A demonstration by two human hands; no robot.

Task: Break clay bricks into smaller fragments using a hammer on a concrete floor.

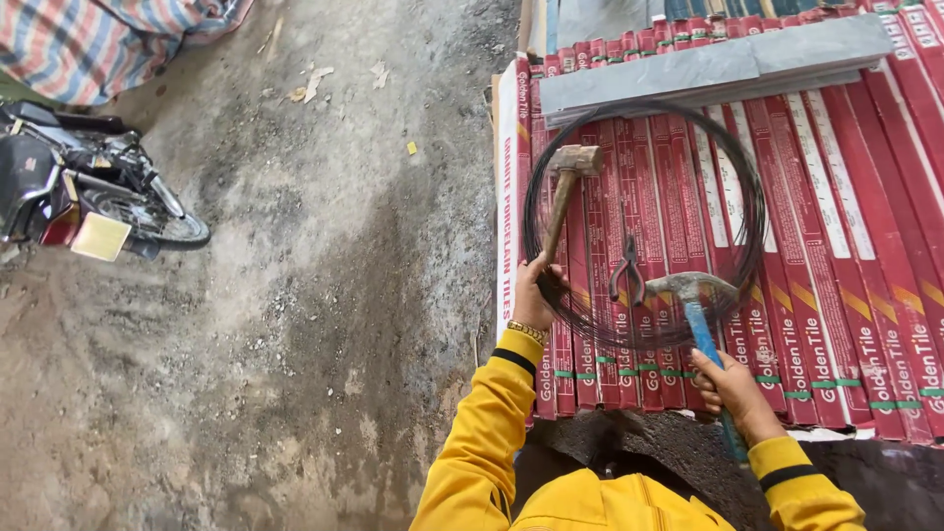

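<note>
Left hand (532, 295): fingers clamped on a wooden-handled hammer (563, 197), blocky head raised. Right hand (733, 389): fingers wrapped tight round a blue-handled claw hammer (694, 300). Both heads sit over a dark wire coil (644, 221) with pliers (626, 275), lying on stacked red tile boxes (836, 246), right of the concrete floor.

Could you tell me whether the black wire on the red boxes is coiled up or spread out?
Coiled: the wire lies in one round loop on the red boxes, ringing the pliers.
</note>
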